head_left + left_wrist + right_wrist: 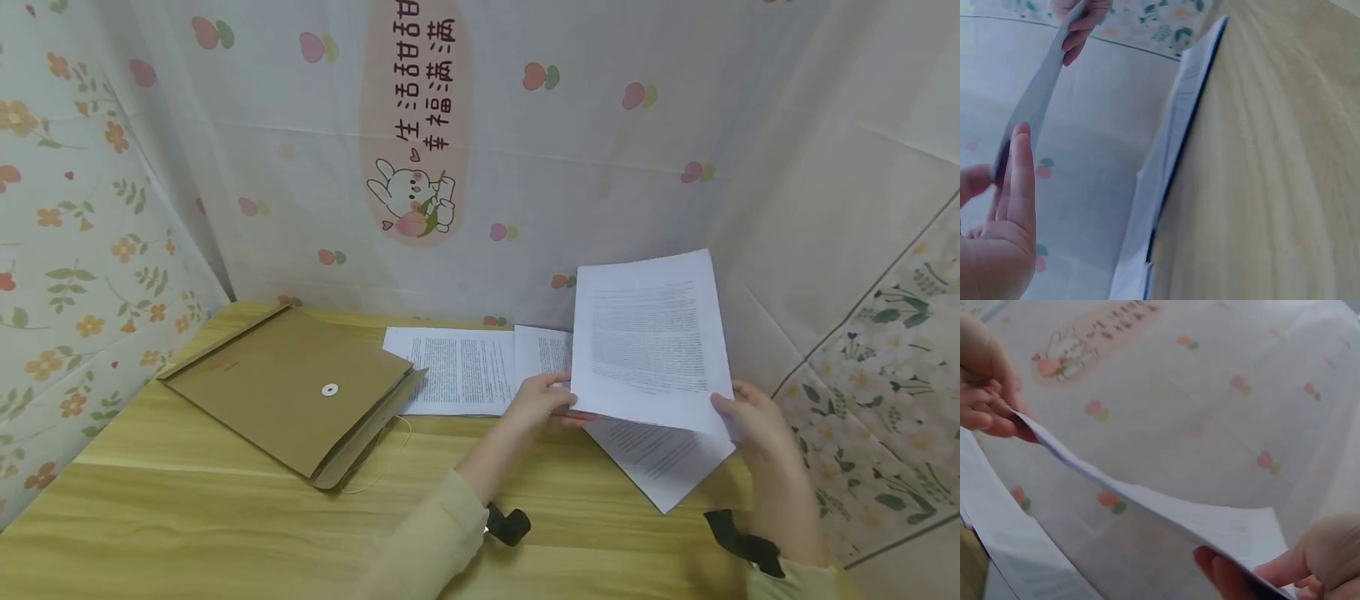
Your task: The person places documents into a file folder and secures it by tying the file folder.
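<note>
Both hands hold a stack of printed paper point(645, 333) up above the right side of the table. My left hand point(542, 400) pinches its lower left corner, thumb on top and fingers beneath. At the lower right edge my right hand point(753, 417) grips it between thumb and fingers, as the right wrist view also shows with the thumb point(1285, 565) over the sheets. Beneath the raised stack, more printed sheets point(652, 458) lie at an angle on the table. Another printed stack point(457, 367) lies to the left, with a further one point(542, 350) beside it.
A brown string-tie document envelope point(277, 383) with a white button lies on the left of the wooden table point(225, 533), its flap end open toward the right and a loose string point(390, 467) hanging out. Patterned curtains point(300, 125) stand close behind and at both sides.
</note>
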Available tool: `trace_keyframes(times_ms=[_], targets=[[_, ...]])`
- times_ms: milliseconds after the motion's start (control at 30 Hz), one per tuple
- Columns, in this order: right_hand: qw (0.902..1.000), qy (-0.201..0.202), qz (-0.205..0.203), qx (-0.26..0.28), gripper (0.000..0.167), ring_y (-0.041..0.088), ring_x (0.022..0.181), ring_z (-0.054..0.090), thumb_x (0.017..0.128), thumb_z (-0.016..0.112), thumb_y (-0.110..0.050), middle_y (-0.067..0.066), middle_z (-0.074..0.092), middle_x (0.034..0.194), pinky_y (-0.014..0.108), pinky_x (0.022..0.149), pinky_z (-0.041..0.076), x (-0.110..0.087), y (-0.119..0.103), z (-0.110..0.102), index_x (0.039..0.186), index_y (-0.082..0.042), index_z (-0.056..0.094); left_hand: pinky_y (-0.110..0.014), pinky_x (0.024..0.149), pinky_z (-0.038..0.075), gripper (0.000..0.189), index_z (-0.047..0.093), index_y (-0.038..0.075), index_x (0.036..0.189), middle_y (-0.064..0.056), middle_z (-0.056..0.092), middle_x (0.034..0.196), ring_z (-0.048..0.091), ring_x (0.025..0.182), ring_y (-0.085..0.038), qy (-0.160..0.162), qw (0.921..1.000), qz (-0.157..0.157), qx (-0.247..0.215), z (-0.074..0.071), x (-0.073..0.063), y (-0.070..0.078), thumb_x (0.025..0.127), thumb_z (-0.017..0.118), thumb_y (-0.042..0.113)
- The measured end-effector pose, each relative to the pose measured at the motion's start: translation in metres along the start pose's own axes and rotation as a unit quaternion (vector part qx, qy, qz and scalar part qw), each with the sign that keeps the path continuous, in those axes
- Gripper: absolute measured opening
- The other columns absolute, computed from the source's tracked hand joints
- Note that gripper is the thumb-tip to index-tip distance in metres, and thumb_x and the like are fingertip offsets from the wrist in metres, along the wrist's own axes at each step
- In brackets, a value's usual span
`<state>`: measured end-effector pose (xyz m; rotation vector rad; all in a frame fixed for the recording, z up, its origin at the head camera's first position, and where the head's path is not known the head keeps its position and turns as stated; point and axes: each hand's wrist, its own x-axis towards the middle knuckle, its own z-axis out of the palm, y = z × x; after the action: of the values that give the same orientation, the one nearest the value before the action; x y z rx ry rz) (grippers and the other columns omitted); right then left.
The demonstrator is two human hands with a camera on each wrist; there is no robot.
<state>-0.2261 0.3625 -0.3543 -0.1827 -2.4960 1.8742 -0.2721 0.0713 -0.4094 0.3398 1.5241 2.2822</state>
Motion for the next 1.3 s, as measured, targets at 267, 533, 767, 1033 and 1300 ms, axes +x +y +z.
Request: trace_keyframes(times_ms=[267, 533, 767, 1033, 1300], targets=[[0.9754, 0.056, -0.051, 0.207, 0.033, 0.006, 0.1, 0.055, 0.101, 0.045, -0.015, 0.012, 0.036, 0.139, 0.022, 0.08, 0.052, -0.009, -0.021, 0.054, 0.133, -0.011, 0.034, -0.055, 0.088, 0.047, 0.037, 0.052, 0.004, 0.131, -0.02, 0.064, 0.115, 0.067, 0.096, -0.034, -0.064, 0.9965, 0.051, -0.018, -0.009, -0.012, 0.014, 0.095, 0.056, 0.007], [0.9519, 0.097, -0.066, 0.283, 0.023, 0.015, 0.112, 0.055, 0.102, 0.038, -0.008, 0.004, 0.045, 0.134, 0.025, 0.084, 0.051, -0.015, -0.024, 0.11, 0.124, -0.015, 0.036, -0.048, 0.081, 0.052, 0.037, 0.048, 0.012, 0.135, -0.019, 0.065, 0.114, 0.068, 0.091, -0.033, -0.048, 0.9948, 0.088, -0.021, -0.001, -0.019, 0.018, 0.098, 0.054, 0.01], [0.9538, 0.077, -0.07, 0.282, 0.037, 0.022, 0.13, 0.042, 0.103, 0.035, -0.008, 0.008, 0.037, 0.146, 0.024, 0.093, 0.046, -0.021, -0.017, 0.14, 0.139, -0.01, 0.026, -0.047, 0.078, 0.054, 0.028, 0.054, -0.003, 0.124, -0.023, 0.067, 0.105, 0.069, 0.087, -0.034, -0.003, 0.9926, 0.121, 0.005, -0.006, -0.025, 0.022, 0.097, 0.049, 0.0], [0.948, 0.017, -0.08, 0.308, 0.031, 0.013, 0.11, 0.058, 0.102, 0.039, -0.004, 0.002, 0.051, 0.127, 0.029, 0.09, 0.049, -0.02, -0.013, 0.141, 0.131, -0.012, 0.032, -0.041, 0.074, 0.056, 0.028, 0.052, -0.008, 0.124, -0.027, 0.066, 0.103, 0.07, 0.081, -0.031, -0.006, 0.9933, 0.109, 0.036, -0.029, -0.032, 0.031, 0.096, 0.048, -0.003], [0.9368, -0.02, -0.1, 0.335, 0.034, 0.014, 0.105, 0.063, 0.099, 0.049, -0.005, 0.001, 0.058, 0.121, 0.027, 0.087, 0.05, -0.015, -0.01, 0.123, 0.131, -0.01, 0.039, -0.049, 0.077, 0.054, 0.03, 0.051, -0.008, 0.124, -0.026, 0.065, 0.108, 0.069, 0.082, -0.032, -0.046, 0.9935, 0.069, 0.078, -0.056, -0.047, 0.049, 0.095, 0.049, -0.002]])
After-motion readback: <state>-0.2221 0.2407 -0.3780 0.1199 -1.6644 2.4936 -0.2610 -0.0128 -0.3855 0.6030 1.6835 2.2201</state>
